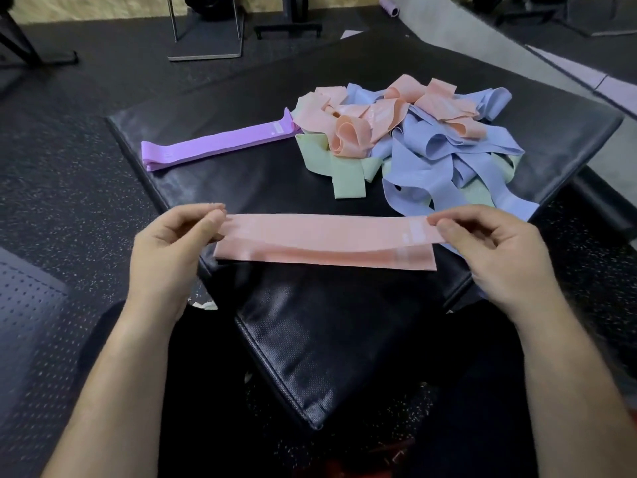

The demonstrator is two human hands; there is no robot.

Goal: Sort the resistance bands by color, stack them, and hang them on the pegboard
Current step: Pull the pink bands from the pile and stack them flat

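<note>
Over the near edge of the black pad [241, 181], a pink band [324, 241] is pulled out flat and straight, the left hand [172, 257] pinching one end between thumb and fingertips and the right hand [496, 257] pinching the other end the same way. It's a wide, flat, stretchy-fabric strip with a paler label patch close to the right-hand end. Under the held strip there's a second pink layer lying on the pad, and honestly I can't tell if that's the loop's other side or a separate band. The pad itself is shiny, slightly wrinkled faux leather with a fine grain. On the pad's far left side sit the purple bands [213, 146], flattened into one neat long stack. On its far right side is a tangled pile [413, 139] of pink, blue and pale green loops, all curled and folded over each other, so counting them is hopeless. Around the pad is speckled rubber floor [69, 167]. Beyond the pad's far edge a metal frame [206, 36] and a lilac foam roller [389, 5] get cut off at the top.
</note>
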